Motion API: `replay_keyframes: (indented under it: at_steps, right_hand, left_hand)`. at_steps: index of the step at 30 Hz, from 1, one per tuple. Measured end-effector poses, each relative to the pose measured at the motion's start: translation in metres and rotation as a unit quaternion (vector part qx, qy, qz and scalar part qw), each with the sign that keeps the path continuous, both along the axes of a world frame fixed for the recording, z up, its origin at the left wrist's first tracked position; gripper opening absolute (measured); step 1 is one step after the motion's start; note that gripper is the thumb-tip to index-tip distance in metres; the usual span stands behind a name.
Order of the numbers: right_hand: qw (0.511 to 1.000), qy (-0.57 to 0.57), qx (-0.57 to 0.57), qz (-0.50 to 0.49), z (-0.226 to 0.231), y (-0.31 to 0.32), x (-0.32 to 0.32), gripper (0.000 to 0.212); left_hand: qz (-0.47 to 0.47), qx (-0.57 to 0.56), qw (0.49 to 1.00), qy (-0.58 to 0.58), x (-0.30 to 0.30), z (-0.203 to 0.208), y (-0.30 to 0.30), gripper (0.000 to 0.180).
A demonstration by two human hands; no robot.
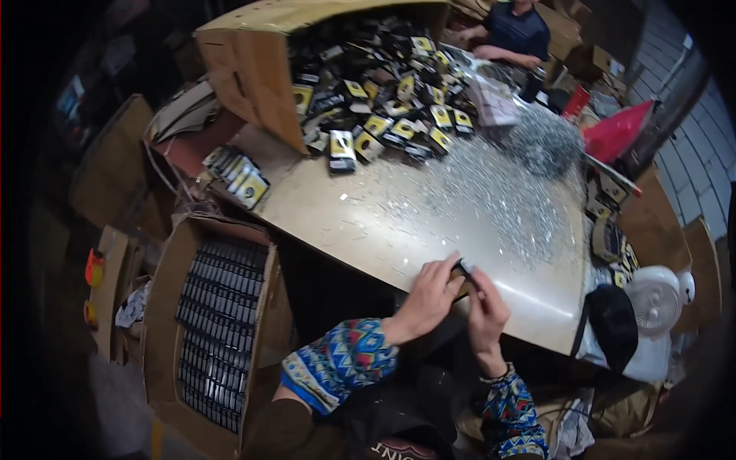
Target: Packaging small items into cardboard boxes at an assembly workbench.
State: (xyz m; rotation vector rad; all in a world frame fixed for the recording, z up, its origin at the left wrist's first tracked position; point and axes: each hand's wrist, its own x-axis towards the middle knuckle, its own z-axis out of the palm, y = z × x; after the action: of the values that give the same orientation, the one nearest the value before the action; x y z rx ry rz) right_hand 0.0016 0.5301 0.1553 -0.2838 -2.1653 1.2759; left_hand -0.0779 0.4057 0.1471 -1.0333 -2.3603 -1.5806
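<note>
My left hand (428, 297) and my right hand (486, 308) meet over the front edge of the table. Between their fingertips is a small black item (461, 267), mostly covered by the fingers, so its kind does not show. Both hands are closed on it. Just beyond them lie loose thin shiny metal pieces (506, 207), spread over the pale tabletop (345, 222) and heaped thicker at the far right. Farther back, small black packs with yellow-and-white labels (376, 125) are piled at the mouth of a tipped cardboard box (253, 80).
To the left, an open carton (157, 345) holds rows of black packs (215, 337). A short row of labelled packs (238, 178) sits at the table's left edge. At the right are a white fan (654, 299) and a pink bag (617, 132). Across the table is another person (515, 34).
</note>
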Motion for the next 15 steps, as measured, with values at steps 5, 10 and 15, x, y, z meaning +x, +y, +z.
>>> replay_keyframes:
  at_steps: [5,10,15]
  right_hand:
    - [0.988,-0.007,0.114,0.106,0.0,-0.007,-0.035,0.029]
    - [0.915,0.001,0.387,0.113,-0.009,-0.003,-0.118,0.027]
    - [0.842,-0.025,0.537,0.054,-0.019,0.019,-0.175,0.028]
  left_hand:
    - [0.171,-0.221,0.941,0.189,-0.088,0.014,-0.087,0.011]
    - [0.309,-0.415,0.755,0.402,-0.196,0.031,-0.158,0.052]
    - [0.07,-0.505,0.726,0.461,-0.266,0.029,-0.119,0.055]
